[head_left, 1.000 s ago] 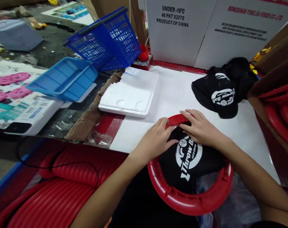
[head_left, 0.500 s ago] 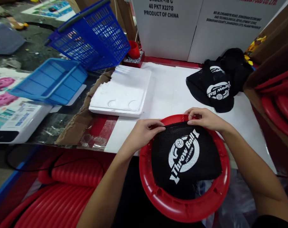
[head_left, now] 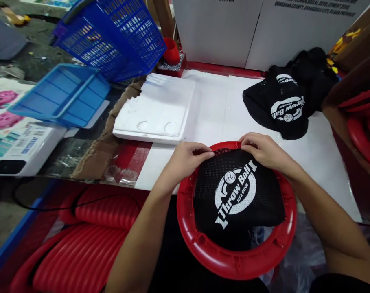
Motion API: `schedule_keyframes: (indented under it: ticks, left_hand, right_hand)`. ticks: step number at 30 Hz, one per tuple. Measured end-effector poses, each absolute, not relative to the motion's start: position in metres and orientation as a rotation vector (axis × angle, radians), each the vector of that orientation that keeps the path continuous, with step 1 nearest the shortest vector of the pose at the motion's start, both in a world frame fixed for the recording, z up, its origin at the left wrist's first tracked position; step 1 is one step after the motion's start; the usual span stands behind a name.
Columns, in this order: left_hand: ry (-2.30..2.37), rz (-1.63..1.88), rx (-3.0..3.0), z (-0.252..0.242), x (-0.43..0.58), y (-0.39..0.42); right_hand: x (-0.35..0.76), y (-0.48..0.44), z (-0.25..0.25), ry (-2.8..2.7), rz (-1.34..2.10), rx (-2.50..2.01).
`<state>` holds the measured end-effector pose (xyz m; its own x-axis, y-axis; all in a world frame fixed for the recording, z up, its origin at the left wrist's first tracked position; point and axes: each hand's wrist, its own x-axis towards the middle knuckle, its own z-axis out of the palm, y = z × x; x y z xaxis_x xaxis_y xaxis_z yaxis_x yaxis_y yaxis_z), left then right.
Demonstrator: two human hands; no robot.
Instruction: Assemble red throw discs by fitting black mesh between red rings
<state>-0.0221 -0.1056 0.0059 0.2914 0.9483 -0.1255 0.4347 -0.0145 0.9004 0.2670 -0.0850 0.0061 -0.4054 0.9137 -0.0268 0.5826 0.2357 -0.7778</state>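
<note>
Head view: your left hand (head_left: 185, 160) and right hand (head_left: 264, 151) both pinch the black mesh net (head_left: 236, 191) at the red ring (head_left: 233, 260), far rim on the desk (head_left: 215, 114).

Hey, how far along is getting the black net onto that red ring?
Done: the black net lies spread over the red ring. In hand: the left hand and right hand pinch its top edge at the far rim. Left: the lower edge lies loose inside the ring, and a pile of nets waits on the white table.
</note>
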Motion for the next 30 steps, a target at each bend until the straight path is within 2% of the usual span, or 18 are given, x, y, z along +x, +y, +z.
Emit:
schedule_keyframes:
  ticks: [4, 7, 15, 17, 21, 23, 27, 30]
  left_hand:
    - [1.148, 0.400, 1.619, 0.018, -0.032, -0.086]
    - [1.110, 0.369, 1.603, 0.019, -0.034, -0.079]
    - [1.140, 0.530, 1.532, 0.011, -0.035, -0.087]
    - [1.134, 0.561, 1.522, 0.011, -0.035, -0.089]
    - [1.167, 0.618, 1.573, 0.011, -0.033, -0.095]
    - [1.196, 0.614, 1.607, 0.011, -0.032, -0.097]
    - [1.207, 0.585, 1.658, 0.012, -0.033, -0.099]
    - [1.207, 0.575, 1.751, 0.014, -0.031, -0.100]
  right_hand:
    - [0.277, -0.080, 0.012, -2.050, 1.311, -1.316]
    - [0.282, -0.073, 0.017, -2.098, 1.434, -1.305]
    - [0.262, -0.087, 0.016, -2.256, 0.865, -1.462]
    - [0.267, -0.085, 0.016, -2.250, 0.972, -1.430]
    - [0.277, -0.074, 0.016, -2.126, 1.396, -1.318]
    - [0.275, -0.074, 0.015, -2.168, 1.289, -1.371]
    - [0.264, -0.086, 0.015, -2.338, 0.824, -1.490]
    - [0.259, -0.092, 0.019, -2.344, 0.808, -1.428]
